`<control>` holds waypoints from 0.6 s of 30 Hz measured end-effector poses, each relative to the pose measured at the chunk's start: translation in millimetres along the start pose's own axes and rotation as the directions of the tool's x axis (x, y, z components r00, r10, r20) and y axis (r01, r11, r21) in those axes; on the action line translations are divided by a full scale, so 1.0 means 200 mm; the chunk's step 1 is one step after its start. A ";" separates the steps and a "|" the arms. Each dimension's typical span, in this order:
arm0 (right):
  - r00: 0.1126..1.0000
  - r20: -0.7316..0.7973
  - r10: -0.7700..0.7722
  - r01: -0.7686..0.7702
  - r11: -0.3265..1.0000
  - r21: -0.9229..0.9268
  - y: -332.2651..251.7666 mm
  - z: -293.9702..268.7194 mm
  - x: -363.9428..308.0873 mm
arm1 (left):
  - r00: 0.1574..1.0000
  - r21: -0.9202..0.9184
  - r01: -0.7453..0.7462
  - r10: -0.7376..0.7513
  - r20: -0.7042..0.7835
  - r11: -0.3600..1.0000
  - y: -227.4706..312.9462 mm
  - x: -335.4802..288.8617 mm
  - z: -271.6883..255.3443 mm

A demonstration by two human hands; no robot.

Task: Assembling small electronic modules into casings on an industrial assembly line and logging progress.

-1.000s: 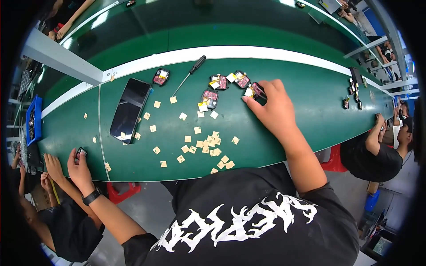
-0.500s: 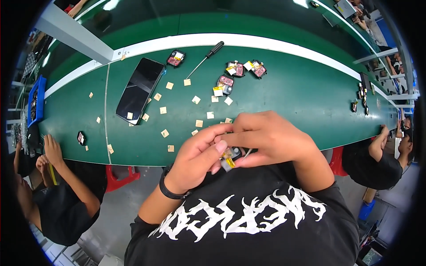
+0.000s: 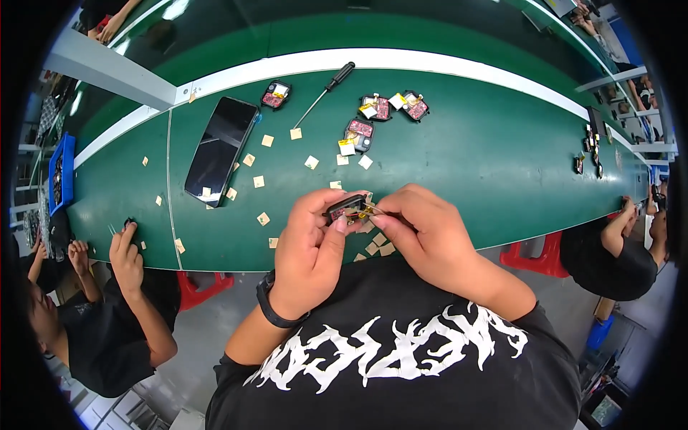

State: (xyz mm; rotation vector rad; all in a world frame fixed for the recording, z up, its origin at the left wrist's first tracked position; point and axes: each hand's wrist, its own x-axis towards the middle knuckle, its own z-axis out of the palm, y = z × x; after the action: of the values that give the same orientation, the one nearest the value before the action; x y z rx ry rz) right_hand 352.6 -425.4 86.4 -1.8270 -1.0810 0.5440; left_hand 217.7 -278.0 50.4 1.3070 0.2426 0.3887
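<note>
Where two bare hands meet above the near edge of a green table (image 3: 466,172), one small black device (image 3: 345,208) is held up between them. Four similar devices (image 3: 360,129) lie farther back, each showing a reddish board and a white-and-yellow piece: three grouped right of one black-handled screwdriver (image 3: 326,93), and one between that screwdriver and one dark-screened phone (image 3: 223,147). More than twenty cream squares (image 3: 267,141) are scattered around; the hands cover some, so an exact count is impossible.

The left hand (image 3: 307,247) grips the held device, its thumb pressed along the near side and its fingers curled around the left side. At the device's right side, the right hand (image 3: 433,226) pinches thumb and forefinger together on a thin metallic tool (image 3: 375,209), which points in at the device.

The device's underside and most of the left fingertips are hidden. Its yellow and wiry inner parts blur together, as does the tool's tip. At far right, a cluster of dark pieces (image 3: 589,140) is too small to count; at far left, the contents of one blue bin (image 3: 66,172) are unclear.
</note>
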 end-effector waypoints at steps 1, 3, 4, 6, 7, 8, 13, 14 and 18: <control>1.000 -0.025 -0.003 0.003 1.000 -0.001 0.01 0.01 0.00 | 1.000 0.001 0.000 0.000 0.001 1.000 0.00 0.00 0.00; 0.999 -0.049 -0.006 0.005 1.000 -0.003 0.01 0.02 -0.01 | 0.999 0.177 -0.011 0.004 0.035 0.984 0.01 -0.01 -0.01; 0.998 -0.039 0.059 -0.058 0.998 0.024 0.00 0.03 -0.01 | 0.999 0.175 -0.010 0.004 0.034 0.984 0.00 -0.01 -0.02; 0.992 -0.026 0.124 -0.123 0.991 0.048 0.00 0.05 -0.01 | 0.998 0.283 -0.053 0.056 -0.003 0.958 -0.01 -0.01 -0.02; 0.977 -0.008 0.214 -0.210 0.965 0.160 0.01 0.07 -0.02 | 0.998 0.280 -0.053 0.056 -0.003 0.959 -0.02 -0.01 -0.01; 0.954 0.019 0.300 -0.294 0.918 0.267 0.02 0.09 -0.02 | 0.994 0.264 -0.098 0.109 -0.026 0.959 -0.04 -0.02 0.00; 0.901 0.118 0.418 -0.416 0.752 0.511 0.04 0.14 -0.03 | 0.986 0.204 -0.145 0.158 -0.051 0.968 -0.07 -0.03 0.00; 0.903 0.104 0.417 -0.407 0.753 0.517 0.04 0.15 -0.04 | 0.982 0.177 -0.167 0.180 -0.063 0.970 -0.08 -0.04 0.00; 0.892 0.033 0.451 -0.399 0.751 0.526 0.03 0.18 -0.04 | 0.974 0.130 -0.203 0.214 -0.076 0.970 -0.10 -0.05 0.01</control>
State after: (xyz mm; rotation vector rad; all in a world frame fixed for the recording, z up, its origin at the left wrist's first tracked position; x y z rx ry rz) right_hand 325.5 -415.7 62.8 -1.5766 -0.3706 0.9117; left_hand 212.1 -287.5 31.7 1.4424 0.2069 0.6207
